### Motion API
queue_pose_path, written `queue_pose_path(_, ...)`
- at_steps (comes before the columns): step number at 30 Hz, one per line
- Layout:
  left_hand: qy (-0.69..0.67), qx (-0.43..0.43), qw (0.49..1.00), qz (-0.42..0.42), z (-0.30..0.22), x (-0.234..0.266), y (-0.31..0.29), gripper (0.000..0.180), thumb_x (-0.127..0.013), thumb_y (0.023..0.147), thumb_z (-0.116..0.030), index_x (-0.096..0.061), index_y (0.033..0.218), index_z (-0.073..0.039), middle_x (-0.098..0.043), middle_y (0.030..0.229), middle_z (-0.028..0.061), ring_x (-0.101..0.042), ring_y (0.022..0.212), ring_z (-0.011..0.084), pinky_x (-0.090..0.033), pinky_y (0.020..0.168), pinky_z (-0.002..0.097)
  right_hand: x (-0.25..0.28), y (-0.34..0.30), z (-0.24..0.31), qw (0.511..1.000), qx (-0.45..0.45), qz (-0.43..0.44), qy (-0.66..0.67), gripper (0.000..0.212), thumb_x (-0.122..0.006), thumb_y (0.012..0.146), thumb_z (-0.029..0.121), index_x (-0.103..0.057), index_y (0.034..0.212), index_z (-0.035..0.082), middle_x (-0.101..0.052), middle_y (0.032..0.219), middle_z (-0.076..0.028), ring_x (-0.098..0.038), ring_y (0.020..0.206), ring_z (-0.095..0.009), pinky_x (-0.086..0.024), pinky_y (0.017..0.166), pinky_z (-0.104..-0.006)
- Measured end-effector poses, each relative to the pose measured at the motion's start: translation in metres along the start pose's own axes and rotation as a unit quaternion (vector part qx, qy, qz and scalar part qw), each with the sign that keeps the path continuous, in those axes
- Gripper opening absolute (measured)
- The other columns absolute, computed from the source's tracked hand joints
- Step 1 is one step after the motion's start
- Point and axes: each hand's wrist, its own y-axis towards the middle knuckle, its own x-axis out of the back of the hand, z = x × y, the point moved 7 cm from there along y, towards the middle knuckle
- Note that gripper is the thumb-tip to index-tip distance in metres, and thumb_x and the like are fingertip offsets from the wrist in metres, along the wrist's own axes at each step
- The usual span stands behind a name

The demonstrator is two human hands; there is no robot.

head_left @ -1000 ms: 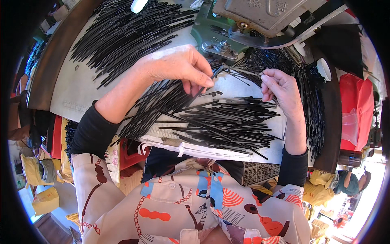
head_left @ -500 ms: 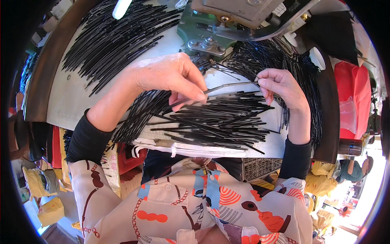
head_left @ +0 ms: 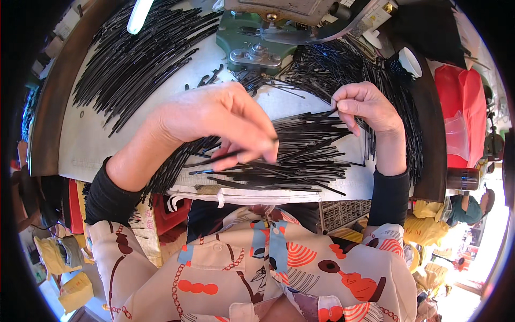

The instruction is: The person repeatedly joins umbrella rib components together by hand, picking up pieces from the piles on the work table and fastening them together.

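My left hand (head_left: 228,129), smeared by motion, is low over a pile of thin black strips (head_left: 308,153) on the pale worktop. Its fingers are closed, and a thin black strip (head_left: 213,162) appears to run through them, with a dark end showing past the fingertips. To the right, my right hand (head_left: 367,107) is raised beside the pile's upper right end, thumb and forefinger pinched together. A dark bit of strip shows at that pinch; the rest of it cannot be told from the strips behind.
A large bundle of black strips (head_left: 137,64) lies at the far left. Behind my hands stands a machine with a green base (head_left: 249,40) and metal parts. More thin black pieces (head_left: 327,67) heap up right of it, near a white cup (head_left: 410,63). A red bag (head_left: 453,107) hangs beyond the table's dark edge.
My left hand has come down toward me, away from my right hand, and the strip once stretched between them no longer shows there. My right hand stays raised and pinched.
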Motion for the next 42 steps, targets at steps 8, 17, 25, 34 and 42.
queue_pose_path(8, -0.053, -0.103, 0.964, -0.241, 0.005, 0.055, 0.001, 0.029, -0.051, 0.090, -0.021, -0.058, 0.098, 0.005, -0.060, 0.066, 0.0066, -0.060, 0.054, 0.0144, -0.046, 0.045, 0.0223, -0.002, 0.012, -0.020, 0.986, 0.010, -0.117, 0.121, 0.019, -0.059, 0.086, 0.021, -0.060, 0.089, 0.001, -0.053, 0.059, 0.000, -0.048, 0.044, -0.009, -0.040, 0.042, -0.0199)
queue_pose_path(17, -0.101, -0.155, 0.929, -0.321, 0.012, 0.066, -0.001, 0.032, -0.052, 0.090, -0.027, -0.057, 0.104, 0.001, -0.062, 0.083, 0.0067, -0.062, 0.070, 0.0149, -0.049, 0.058, 0.0229, -0.053, 0.031, -0.015, 0.980, 0.011, -0.145, 0.138, 0.021, -0.057, 0.088, 0.022, -0.058, 0.092, 0.001, -0.056, 0.062, 0.000, -0.053, 0.047, -0.009, -0.044, 0.044, -0.0197)
queue_pose_path(25, -0.130, -0.143, 0.916, -0.352, 0.023, 0.067, 0.005, 0.027, -0.060, 0.086, -0.026, -0.060, 0.100, -0.003, -0.060, 0.086, 0.0055, -0.060, 0.070, 0.0129, -0.048, 0.055, 0.0232, -0.078, 0.048, -0.011, 0.977, 0.039, -0.143, 0.154, 0.021, -0.054, 0.090, 0.020, -0.056, 0.095, 0.000, -0.058, 0.064, -0.003, -0.057, 0.048, -0.011, -0.047, 0.044, -0.0202)
queue_pose_path(34, -0.125, -0.143, 0.906, -0.378, 0.022, 0.071, 0.003, 0.025, -0.064, 0.082, -0.027, -0.063, 0.092, -0.005, -0.059, 0.080, 0.0011, -0.057, 0.068, 0.0087, -0.045, 0.053, 0.0207, -0.089, 0.051, -0.006, 0.979, 0.027, -0.139, 0.145, 0.024, -0.053, 0.090, 0.019, -0.055, 0.099, -0.003, -0.058, 0.065, -0.005, -0.058, 0.049, -0.012, -0.047, 0.044, -0.0207)
queue_pose_path(42, -0.073, -0.081, 0.922, -0.371, 0.026, 0.074, -0.005, 0.030, -0.068, 0.078, -0.029, -0.063, 0.088, -0.001, -0.061, 0.073, 0.0032, -0.058, 0.067, 0.0096, -0.045, 0.054, 0.0216, -0.061, 0.045, -0.004, 0.980, 0.061, -0.167, 0.090, 0.027, -0.052, 0.090, 0.019, -0.055, 0.106, -0.003, -0.058, 0.064, -0.004, -0.058, 0.049, -0.010, -0.044, 0.044, -0.0178)
